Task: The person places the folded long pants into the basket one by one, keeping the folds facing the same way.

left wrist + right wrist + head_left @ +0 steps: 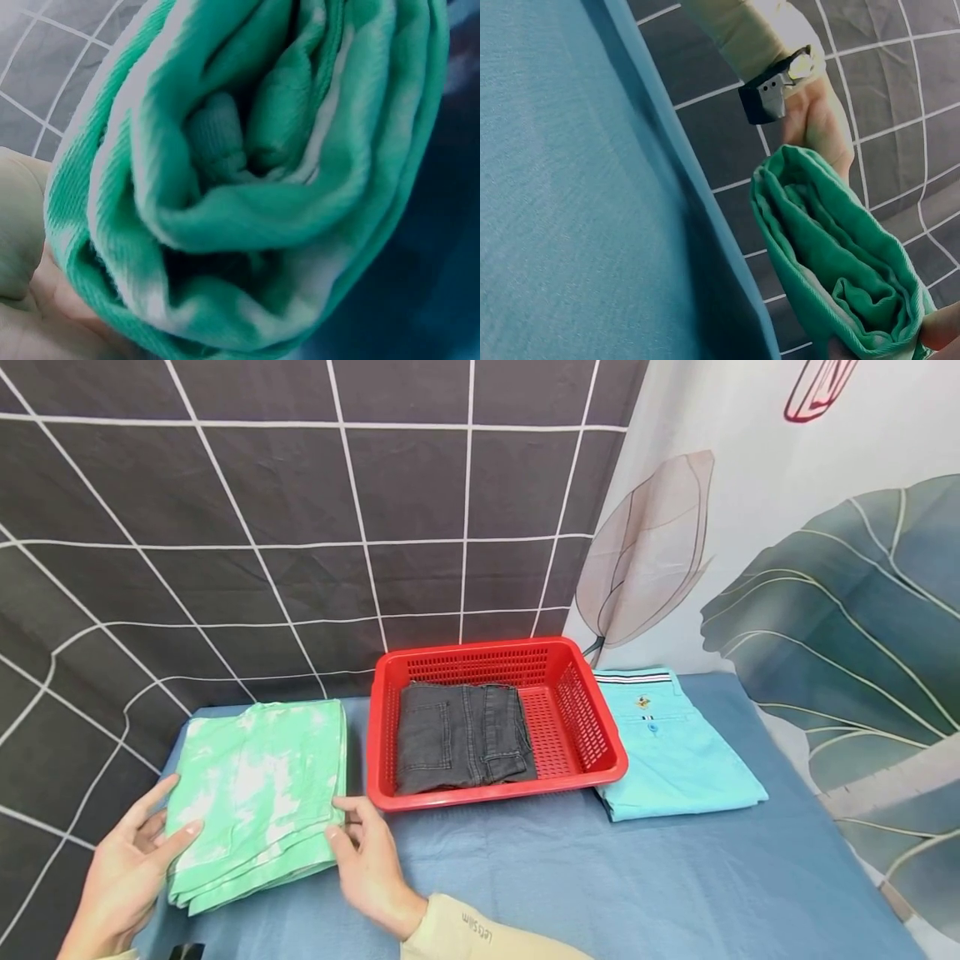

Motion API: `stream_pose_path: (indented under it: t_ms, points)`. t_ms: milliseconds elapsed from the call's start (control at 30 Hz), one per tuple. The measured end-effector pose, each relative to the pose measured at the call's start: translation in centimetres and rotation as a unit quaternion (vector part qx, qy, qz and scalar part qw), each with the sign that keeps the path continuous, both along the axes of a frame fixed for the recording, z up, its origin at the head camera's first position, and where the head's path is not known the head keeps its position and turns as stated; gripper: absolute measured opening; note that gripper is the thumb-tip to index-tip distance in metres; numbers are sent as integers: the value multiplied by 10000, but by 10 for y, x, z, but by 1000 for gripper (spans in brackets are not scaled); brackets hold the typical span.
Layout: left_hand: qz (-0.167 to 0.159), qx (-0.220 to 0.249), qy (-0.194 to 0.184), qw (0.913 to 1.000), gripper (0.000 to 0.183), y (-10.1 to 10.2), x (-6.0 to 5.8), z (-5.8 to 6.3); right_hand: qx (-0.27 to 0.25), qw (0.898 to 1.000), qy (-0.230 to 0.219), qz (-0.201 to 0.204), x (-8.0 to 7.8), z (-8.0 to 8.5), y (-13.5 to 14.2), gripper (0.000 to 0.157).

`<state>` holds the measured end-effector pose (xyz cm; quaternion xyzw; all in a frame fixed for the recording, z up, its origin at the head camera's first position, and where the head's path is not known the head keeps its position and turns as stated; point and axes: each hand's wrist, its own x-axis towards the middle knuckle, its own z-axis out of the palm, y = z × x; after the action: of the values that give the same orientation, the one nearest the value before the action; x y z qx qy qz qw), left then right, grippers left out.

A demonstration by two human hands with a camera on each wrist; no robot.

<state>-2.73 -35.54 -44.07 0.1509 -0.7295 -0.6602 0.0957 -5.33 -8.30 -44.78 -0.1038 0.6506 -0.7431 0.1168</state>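
Note:
A folded green-and-white tie-dye garment (255,793) is held between both hands at the left end of the blue-covered table. My left hand (123,868) grips its left edge, thumb over the top and fingers along the side. At the right edge, my right hand (375,868) pinches the cloth near the front corner. The left wrist view looks into the rolled layers of the garment (255,232), with part of the left hand (52,315) beside them. In the right wrist view, right fingertips (943,330) show at one end of the garment (832,255).
Right of the garment stands a red plastic basket (381,727) with folded dark grey jeans (457,739) inside. Folded turquoise trousers (682,768) lie to the basket's right, partly behind its rim. A dark gridded curtain (300,510) hangs behind the blue tabletop (570,885).

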Motion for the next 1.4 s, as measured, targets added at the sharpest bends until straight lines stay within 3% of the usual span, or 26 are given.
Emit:
stream_pose_path:
  t_ms: [167,400,600,867,1400]
  points:
    - [-7,-68,108,9999,73,3,0,5,70,9999,138,24,-1,3,3,29]
    - [-7,178,283,9994,72,9,0,12,16,10000,75,-33,0,8,5,28]
    - [-205,512,511,9972,73,12,1,18,-23,10000,38,-18,3,11,6,29]
    - [-137,407,477,9979,73,16,4,22,-41,10000,51,-61,5,14,7,29]
    - [-371,773,961,9917,72,22,1,27,-108,9994,331,12,4,21,17,30]
